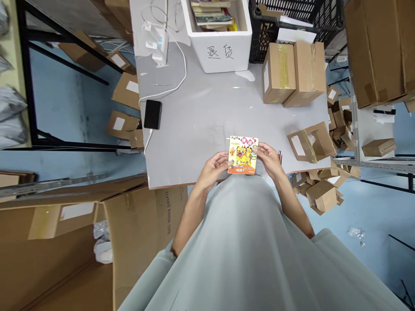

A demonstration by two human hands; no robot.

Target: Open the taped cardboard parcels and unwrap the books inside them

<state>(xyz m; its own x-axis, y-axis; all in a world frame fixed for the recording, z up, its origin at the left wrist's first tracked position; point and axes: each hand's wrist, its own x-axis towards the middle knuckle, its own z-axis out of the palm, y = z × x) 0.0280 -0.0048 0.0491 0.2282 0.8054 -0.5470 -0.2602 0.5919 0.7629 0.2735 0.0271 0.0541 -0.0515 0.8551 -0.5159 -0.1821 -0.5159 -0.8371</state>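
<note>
Both my hands hold a small yellow picture book (243,154) with a bright cartoon cover, just above the near edge of the white table (201,116). My left hand (215,167) grips its left edge with curled fingers. My right hand (267,158) grips the right edge, thumb on the cover. A red-tipped pen (279,156) lies on the table just right of my right hand.
An open small cardboard box (311,142) lies to the right. Two taped cartons (293,72) stand at the back right, beside a white foam bin (223,39) of books and a black crate (292,21). A black phone (152,114) charges at left. Cartons crowd the floor.
</note>
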